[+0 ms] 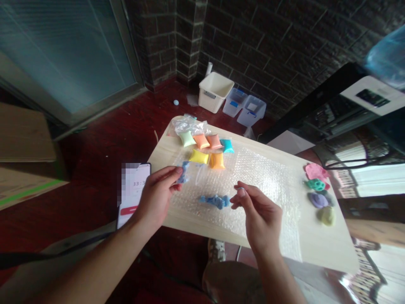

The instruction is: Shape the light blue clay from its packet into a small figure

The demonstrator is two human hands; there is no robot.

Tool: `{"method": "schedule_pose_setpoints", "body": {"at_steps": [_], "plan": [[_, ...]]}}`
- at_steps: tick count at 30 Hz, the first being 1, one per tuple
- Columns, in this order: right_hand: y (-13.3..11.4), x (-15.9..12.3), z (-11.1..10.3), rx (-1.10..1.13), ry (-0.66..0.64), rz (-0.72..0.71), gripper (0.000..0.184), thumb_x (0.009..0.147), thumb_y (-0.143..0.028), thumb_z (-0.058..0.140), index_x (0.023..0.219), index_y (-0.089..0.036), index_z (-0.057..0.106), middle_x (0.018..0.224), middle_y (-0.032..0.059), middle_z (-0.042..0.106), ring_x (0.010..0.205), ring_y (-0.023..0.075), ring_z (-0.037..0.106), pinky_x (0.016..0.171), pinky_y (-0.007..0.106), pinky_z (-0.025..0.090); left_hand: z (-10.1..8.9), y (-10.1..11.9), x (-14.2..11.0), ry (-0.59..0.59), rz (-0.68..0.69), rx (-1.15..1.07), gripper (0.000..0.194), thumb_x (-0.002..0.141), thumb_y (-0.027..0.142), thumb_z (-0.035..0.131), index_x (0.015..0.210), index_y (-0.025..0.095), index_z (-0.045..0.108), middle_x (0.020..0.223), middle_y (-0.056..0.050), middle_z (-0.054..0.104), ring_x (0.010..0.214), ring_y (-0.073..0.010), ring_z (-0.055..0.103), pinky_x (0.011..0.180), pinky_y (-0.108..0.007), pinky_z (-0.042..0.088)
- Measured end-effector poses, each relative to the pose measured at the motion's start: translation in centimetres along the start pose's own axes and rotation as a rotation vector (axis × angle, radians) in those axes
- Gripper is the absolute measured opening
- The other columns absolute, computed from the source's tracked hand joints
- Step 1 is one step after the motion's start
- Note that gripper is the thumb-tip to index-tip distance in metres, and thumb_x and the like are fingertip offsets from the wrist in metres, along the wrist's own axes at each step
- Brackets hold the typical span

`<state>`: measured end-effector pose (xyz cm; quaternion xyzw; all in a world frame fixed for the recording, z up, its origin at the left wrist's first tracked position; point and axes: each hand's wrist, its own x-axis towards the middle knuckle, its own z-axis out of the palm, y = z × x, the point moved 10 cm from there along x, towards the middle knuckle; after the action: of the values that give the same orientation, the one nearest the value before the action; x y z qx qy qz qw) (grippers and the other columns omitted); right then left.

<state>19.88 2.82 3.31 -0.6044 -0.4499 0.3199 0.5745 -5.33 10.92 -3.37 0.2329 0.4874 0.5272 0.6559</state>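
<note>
Taking the blue clay on the bubble wrap as hub, and going left to right: far out, between nine and ten o'clock, a cardboard box; closer in, at nine, a phone, partly behind the left hand, with thumb and forefinger closed on a blue scrap, perhaps a wrapper smeared with clay. Toward eleven, clear bags at the table edge, then a green packet and a yellow packet; around twelve, orange, salmon and amber packets and a teal packet. Beyond, on the floor, a white bin at twelve and clear tubs near one. At three, the right hand, just beside the blue clay, thumb and fingertips drawn nearly together; cannot tell whether on anything. Farther out, toward three, pink, green, purple and pale yellow lumps. Probably in hand: picking bits off the blue scrap. For the next move, a steady left pinch and a light right pull, clear of the soft clay below. In the way: packets close beyond the left hand, loose bubble wrap underneath.
</note>
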Motion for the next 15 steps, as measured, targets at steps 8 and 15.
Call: {"method": "schedule_pose_setpoints", "body": {"at_steps": [8, 15], "plan": [[0.3, -0.7, 0.2, -0.514, -0.145, -0.168, 0.021, 0.090, -0.030, 0.083, 0.108, -0.023, 0.077, 0.083, 0.0017, 0.080, 0.072, 0.0196, 0.076, 0.068, 0.034, 0.062, -0.2, 1.0, 0.8, 0.010, 0.056, -0.092, 0.021, 0.063, 0.028, 0.091, 0.066, 0.017, 0.073, 0.070, 0.000, 0.061, 0.066, -0.0112, 0.051, 0.055, -0.021, 0.040], [-0.7, -2.3, 2.8, -0.674, -0.239, -0.491, 0.008, 0.095, -0.016, 0.074, 0.094, -0.020, 0.080, 0.099, 0.0089, 0.079, 0.084, 0.0232, 0.072, 0.073, 0.038, 0.060, 0.2, 1.0, 0.6, 0.010, 0.061, -0.092, 0.021, 0.062, 0.027, 0.091, 0.066, 0.016, 0.074, 0.071, -0.001, 0.062, 0.068, -0.0113, 0.051, 0.055, -0.020, 0.040]]}}
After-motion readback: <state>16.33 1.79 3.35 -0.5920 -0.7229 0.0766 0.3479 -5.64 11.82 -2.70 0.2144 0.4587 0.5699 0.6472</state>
